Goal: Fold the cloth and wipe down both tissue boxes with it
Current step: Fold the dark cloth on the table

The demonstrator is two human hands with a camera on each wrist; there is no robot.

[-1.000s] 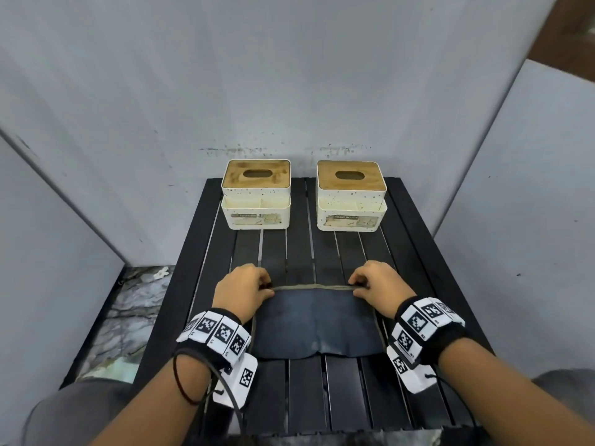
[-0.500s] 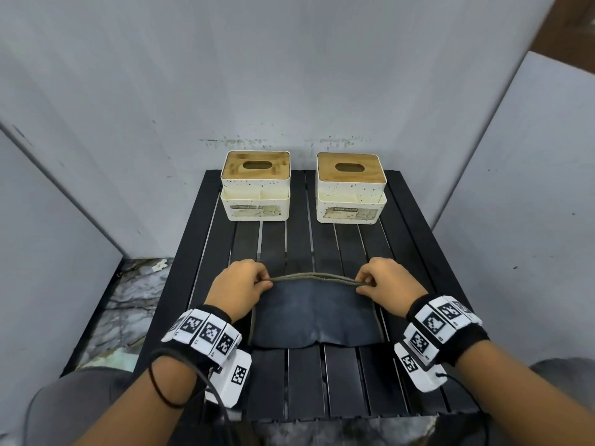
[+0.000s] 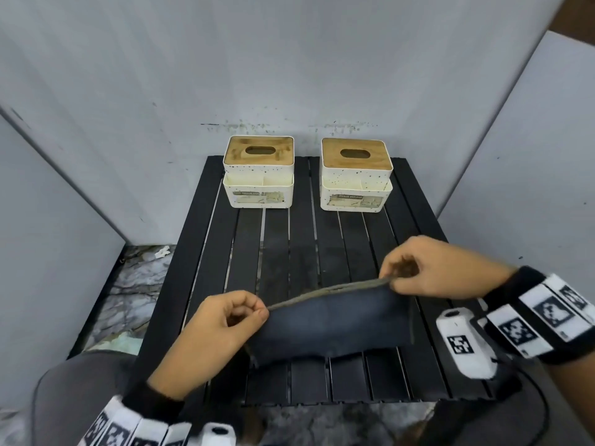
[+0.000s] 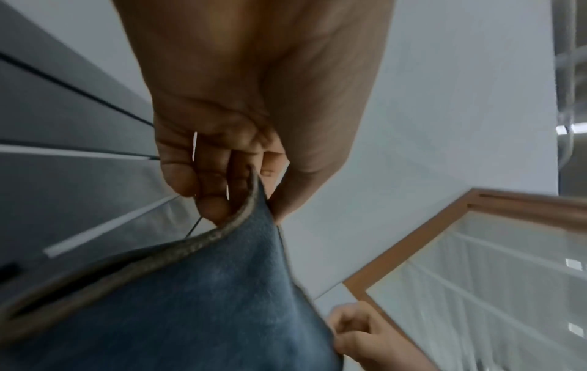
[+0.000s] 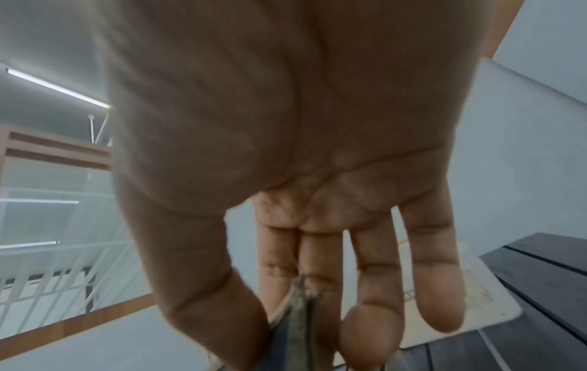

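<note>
left hand has its fingers curled, pinching the cloth corner; cloth is held up over the counter, long edge running left-right, tilted up to the right; right hand pinches the other corner, outer fingers loose

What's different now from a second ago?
Both hands, left and right, have lifted the cloth by its top corners, the right higher; its lower edge hangs at the table. Each pinches the same corner as before. Both tissue boxes are unmoved.
</note>
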